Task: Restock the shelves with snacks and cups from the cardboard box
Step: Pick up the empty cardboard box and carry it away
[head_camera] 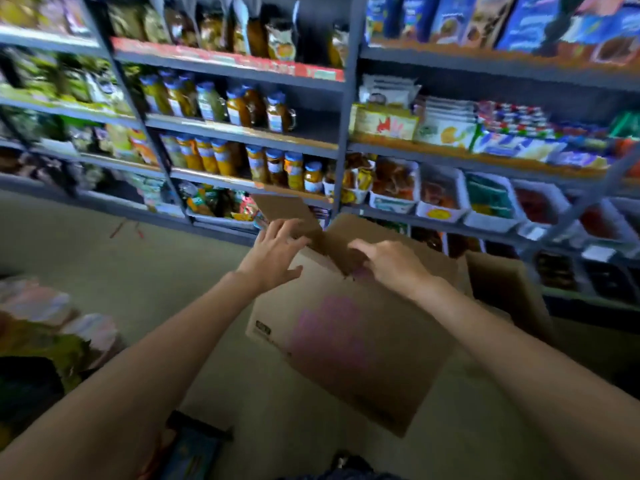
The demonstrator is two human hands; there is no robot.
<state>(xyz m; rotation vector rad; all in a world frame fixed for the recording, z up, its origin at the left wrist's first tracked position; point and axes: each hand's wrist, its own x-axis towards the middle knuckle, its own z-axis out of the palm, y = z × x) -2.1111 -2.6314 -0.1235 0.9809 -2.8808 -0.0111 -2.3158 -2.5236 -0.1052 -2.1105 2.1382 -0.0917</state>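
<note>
Down at the foot of the shelves [242,133], the cardboard box [346,341] sits on the floor in front of me, tilted, its printed side toward me. Both my hands are at its top edge. My left hand [273,254] is spread, fingers loose and straight, touching the raised flap [287,213]. My right hand [391,261] has its fingers curled over the near edge of the opening, gripping the cardboard.

By my judgement the job is only beginning: I am opening the box, and nothing from it is in my hands yet. What is inside I cannot tell, because the flaps and my hands hide the opening, so no snacks or cups show.

On the middle shelves stand rows of jars [277,168] with blue lids, with gaps toward the right of each row. To the right, white trays [440,195] hold packets, and flat cartons lie on the shelf above them. All the restocking is left to do.
</note>
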